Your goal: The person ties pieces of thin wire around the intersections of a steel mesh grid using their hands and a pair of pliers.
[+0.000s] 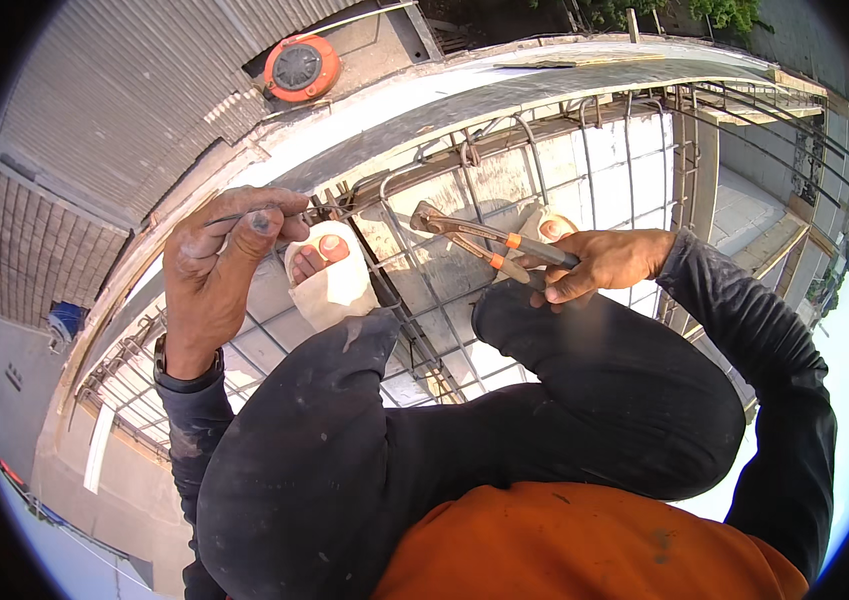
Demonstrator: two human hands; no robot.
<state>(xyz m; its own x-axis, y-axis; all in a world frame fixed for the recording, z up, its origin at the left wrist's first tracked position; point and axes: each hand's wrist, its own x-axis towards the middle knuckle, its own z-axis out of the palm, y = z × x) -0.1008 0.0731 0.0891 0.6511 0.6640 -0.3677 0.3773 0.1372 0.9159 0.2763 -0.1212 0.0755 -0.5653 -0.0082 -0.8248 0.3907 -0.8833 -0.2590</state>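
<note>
Between the thumb and fingers of my left hand is a thin dark metal wire. The wire runs behind my fingers towards rebar ends by the formwork edge; whether it touches them I cannot tell. My right hand grips the handles of rusty end-cutting pincers with orange bands. Their head points up and left, over the rebar grid, and the handles are slightly apart. Bent steel stirrups stand beyond the tool. My sandalled left foot and partly hidden right foot are above the mesh.
A long formwork panel curves past my feet, with a drop beyond it. Below lie a corrugated roof and an orange container with a black lid. Long rebars jut out at the right, near a wooden post.
</note>
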